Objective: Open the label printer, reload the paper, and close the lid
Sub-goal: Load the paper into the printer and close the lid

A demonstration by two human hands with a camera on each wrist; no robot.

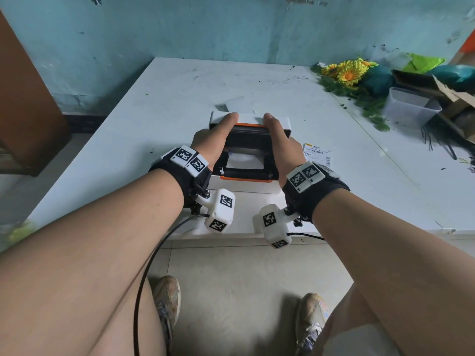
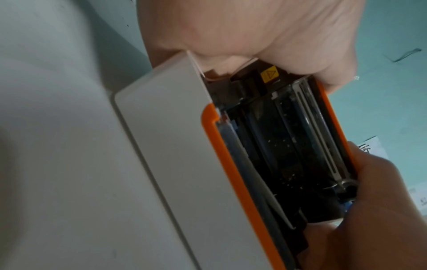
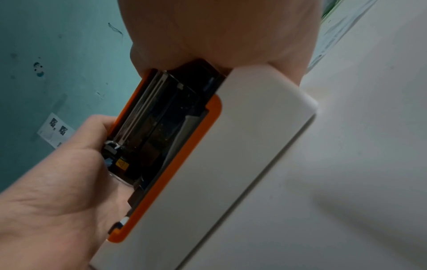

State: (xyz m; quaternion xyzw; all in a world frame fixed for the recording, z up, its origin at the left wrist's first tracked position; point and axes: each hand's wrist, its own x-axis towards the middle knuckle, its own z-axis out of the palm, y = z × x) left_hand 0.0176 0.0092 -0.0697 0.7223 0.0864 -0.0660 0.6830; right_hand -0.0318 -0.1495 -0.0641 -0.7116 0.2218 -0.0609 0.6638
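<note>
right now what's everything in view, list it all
label printer: 1, white with orange trim, middle of table, lid raised
paper: 1 piece, white, inside the open printer
printed label: 1, white, on table right of printer
table: 1, white, against blue wall
flowers: bunch, yellow with green leaves, far right of table
plastic tub: 1, clear, right edge
cardboard box: 1, brown, far right
shoes: 2, worn, on floor
left hand: 1, grip on lid's left side
right hand: 1, grip on lid's right side
</note>
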